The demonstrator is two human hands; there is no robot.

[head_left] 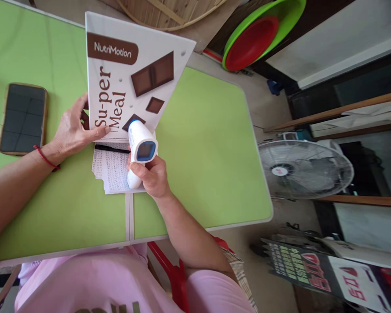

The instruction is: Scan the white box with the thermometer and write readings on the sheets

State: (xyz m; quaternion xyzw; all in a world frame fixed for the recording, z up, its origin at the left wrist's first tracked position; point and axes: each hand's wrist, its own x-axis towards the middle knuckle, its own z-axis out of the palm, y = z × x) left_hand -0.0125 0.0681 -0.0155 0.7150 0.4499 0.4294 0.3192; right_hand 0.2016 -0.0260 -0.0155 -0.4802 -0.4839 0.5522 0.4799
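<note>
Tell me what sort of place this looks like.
Probably a room in a home, though a small shop can't be ruled out. What suggests it: the green table, the fan past its end, and a red basin against a larger green basin.

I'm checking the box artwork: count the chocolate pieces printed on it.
3 on the box: large piece uppermost, small piece below it, third piece partly behind the thermometer, which may hide more.
</note>
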